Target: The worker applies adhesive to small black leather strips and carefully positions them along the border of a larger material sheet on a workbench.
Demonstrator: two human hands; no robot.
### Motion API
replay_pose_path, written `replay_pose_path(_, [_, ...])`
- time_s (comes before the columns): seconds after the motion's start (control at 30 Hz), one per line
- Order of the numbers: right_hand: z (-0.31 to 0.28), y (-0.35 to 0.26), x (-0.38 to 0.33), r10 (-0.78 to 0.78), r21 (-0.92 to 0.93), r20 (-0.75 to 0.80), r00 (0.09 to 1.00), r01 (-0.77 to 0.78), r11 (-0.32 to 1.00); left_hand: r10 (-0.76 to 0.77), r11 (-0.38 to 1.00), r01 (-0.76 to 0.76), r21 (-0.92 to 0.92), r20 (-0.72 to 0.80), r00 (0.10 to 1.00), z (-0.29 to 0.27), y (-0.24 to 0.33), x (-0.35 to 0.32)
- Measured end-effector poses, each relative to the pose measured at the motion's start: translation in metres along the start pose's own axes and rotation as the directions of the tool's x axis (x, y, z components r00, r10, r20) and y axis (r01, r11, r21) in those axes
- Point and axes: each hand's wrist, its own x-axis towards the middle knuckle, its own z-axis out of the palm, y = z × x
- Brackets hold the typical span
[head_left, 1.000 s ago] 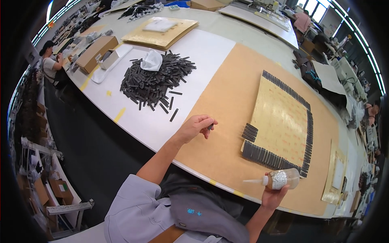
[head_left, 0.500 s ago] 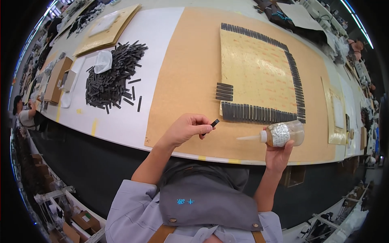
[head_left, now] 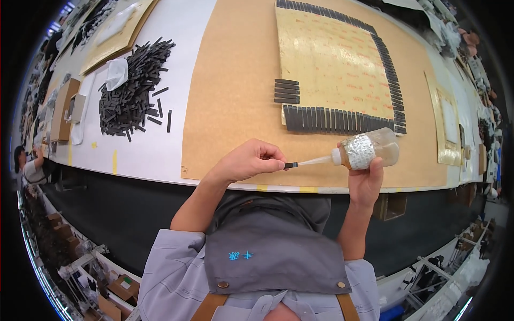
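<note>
My left hand [head_left: 251, 160] pinches a short black strip [head_left: 290, 165] by one end, its free end pointing right. In my right hand [head_left: 365, 179] lies a clear squeeze bottle [head_left: 384, 147] with a silvery wrap, tipped on its side. The bottle's thin nozzle [head_left: 315, 160] reaches left, and its tip is at the strip's free end; whether they touch I cannot tell. Beyond my hands is a yellowish board [head_left: 332, 64], edged along its top, right and near sides with black strips [head_left: 332, 120]. Several more strips [head_left: 287, 91] stick out from its left side.
A heap of loose black strips [head_left: 126, 99] lies on the white table at left, with a crumpled white piece [head_left: 116, 74] on it. Cardboard boxes [head_left: 64, 109] stand further left. Another yellowish board [head_left: 445, 128] is at right. A person [head_left: 31, 166] works at the far left.
The bottle's nozzle and the strip have come together; they were apart before. The strip has turned from slanting upward to nearly level. The view has shifted, so the board appears higher.
</note>
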Motion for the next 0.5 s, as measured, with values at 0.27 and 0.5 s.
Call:
replay_pose_path(0.27, [0.014,-0.004,0.000,0.022,0.024,-0.001,1.000,-0.022,0.999,-0.020,0.998,0.019,0.055,0.021,1.000,-0.001,-0.002,0.002])
replay_pose_path(0.5, [0.018,-0.004,0.000,0.046,0.012,-0.018,0.999,-0.046,0.999,0.009,0.999,-0.010,0.053,0.014,1.000,0.001,-0.003,0.002])
